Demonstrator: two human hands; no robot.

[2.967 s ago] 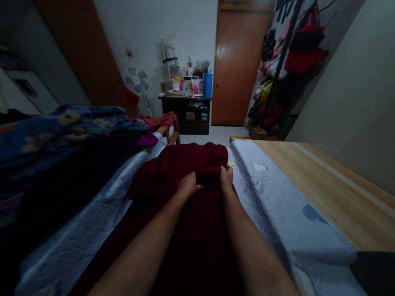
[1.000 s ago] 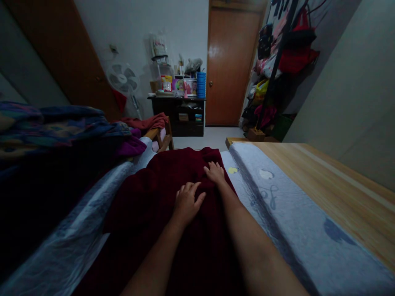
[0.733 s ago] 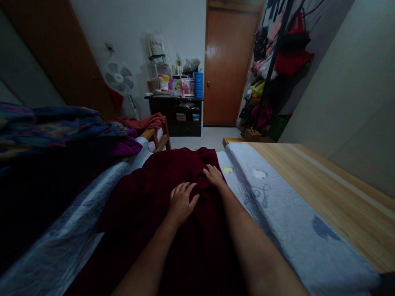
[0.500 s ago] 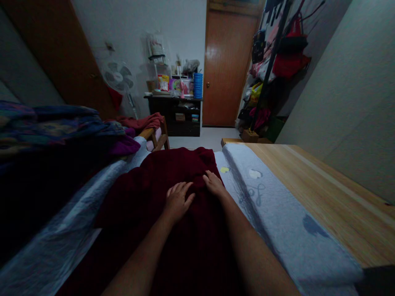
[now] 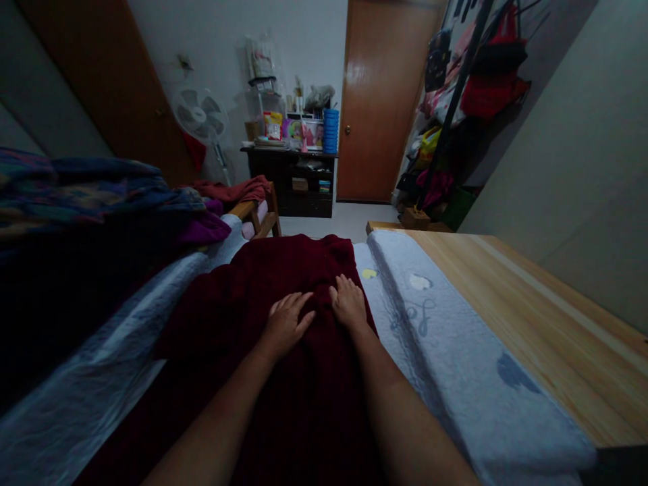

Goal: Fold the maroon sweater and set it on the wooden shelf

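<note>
Both hands shift from three seconds ago: the right hand [image 5: 348, 302] comes off the right edge of the dark red cloth [image 5: 298, 263] and lies a little inward of it, while the left hand [image 5: 284, 325] uncurls. Each is now palm down on the fabric, fingers loosely spread with the thumb held out toward the other hand, and neither seems to pinch anything; how hard they press cannot be told.

Lengthwise, the cloth runs from near to far, under both forearms and on past the fingertips to a rumpled far edge, with a broad flap spreading out to the left. What lies ahead of the fingers is thus only its short far end; most of its length is on the near side. The right hand is the nearer to the right edge and reaches slightly farther; the left hand sits closer to the middle, nearer the flap, with a strip of cloth between the two thumbs.

Beyond the right edge, just beside the right hand, shows a pale bedcover [image 5: 450, 364] with a yellow heart [image 5: 369, 273]; a dark, patterned clothes pile [image 5: 96, 196] lies well apart, to the left.
</note>
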